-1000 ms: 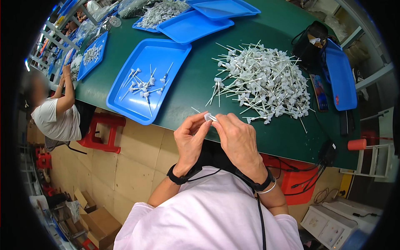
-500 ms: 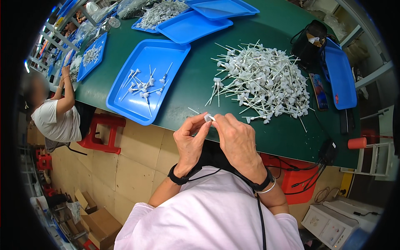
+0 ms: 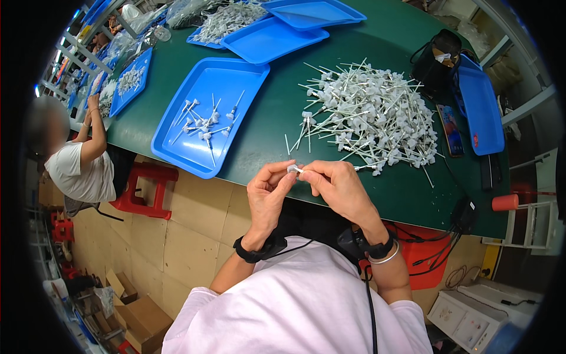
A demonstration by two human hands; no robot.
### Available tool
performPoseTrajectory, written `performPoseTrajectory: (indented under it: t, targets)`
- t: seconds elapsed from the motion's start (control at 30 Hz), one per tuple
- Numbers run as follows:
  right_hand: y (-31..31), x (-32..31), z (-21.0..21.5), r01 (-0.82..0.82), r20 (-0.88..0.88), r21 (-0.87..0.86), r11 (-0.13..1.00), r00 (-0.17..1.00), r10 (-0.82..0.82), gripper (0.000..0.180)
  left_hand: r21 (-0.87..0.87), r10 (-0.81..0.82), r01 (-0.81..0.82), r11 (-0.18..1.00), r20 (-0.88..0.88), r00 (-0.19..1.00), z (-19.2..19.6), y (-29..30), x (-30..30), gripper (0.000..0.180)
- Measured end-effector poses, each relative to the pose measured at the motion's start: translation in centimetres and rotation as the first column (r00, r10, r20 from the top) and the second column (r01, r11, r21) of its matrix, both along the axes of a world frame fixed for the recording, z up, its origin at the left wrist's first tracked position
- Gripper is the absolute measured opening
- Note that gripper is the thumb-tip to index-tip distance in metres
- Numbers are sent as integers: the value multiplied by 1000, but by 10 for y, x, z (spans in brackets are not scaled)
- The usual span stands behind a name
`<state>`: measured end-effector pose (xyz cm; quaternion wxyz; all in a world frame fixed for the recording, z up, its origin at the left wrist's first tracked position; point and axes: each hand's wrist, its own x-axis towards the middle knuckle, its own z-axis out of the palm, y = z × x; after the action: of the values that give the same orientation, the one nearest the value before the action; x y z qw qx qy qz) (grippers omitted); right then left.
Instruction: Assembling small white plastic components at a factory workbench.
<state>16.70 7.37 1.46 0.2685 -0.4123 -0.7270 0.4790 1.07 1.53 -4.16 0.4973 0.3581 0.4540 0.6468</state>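
Just past the table's near edge, my left hand (image 3: 266, 194) pinches a small white plastic piece with a thin stem (image 3: 292, 169). A pale stem points up and away from it, above the fingertips. My right hand (image 3: 341, 187) is closed at the same piece, its thumb and forefinger gripping a short white end on the right side. The fingertips hide part of the joint. Ahead and to the right lies a big heap of similar white stemmed pieces (image 3: 377, 115). A blue tray (image 3: 177, 141) at the left holds several such pieces, some with dark sections.
More blue trays (image 3: 277, 41) overlap at the back of the green table (image 3: 277, 106). A phone (image 3: 450, 130), a black bag (image 3: 437, 62) and another blue tray (image 3: 482, 109) line the right side. At far left a person (image 3: 79, 147) sits by a red stool (image 3: 145, 187).
The held piece has turned, so its stem points more upright instead of leftward. My right hand has shifted slightly right and rotated, and its wrist has turned. The heap and trays look the same.
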Motion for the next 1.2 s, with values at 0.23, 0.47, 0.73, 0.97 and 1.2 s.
performPoseTrajectory:
  t: [0.23, 0.47, 0.73, 0.97, 1.2]
  targets:
    - [7, -2, -9, -14, 40, -56, 998, 999, 17, 27, -34, -3, 3, 999, 6, 1000, -3, 3, -1, 22]
    - [-5, 7, 2, 62, 69, 74, 995, 995, -68, 21, -110, -15, 18, 994, 34, 999, 5, 6, 0, 23]
    - [-15, 8, -4, 106, 63, 17, 994, 992, -107, 21, -109, -9, 9, 994, -7, 1000, 2, 7, -4, 19]
    - [-17, 8, -12, 139, 35, -11, 990, 990, -138, 22, -187, -44, 58, 981, 78, 996, 9, 12, -8, 23]
    - [-18, 7, -18, 135, 46, -33, 990, 990, -133, 21, -190, -53, 72, 979, 103, 993, 13, 10, -10, 29]
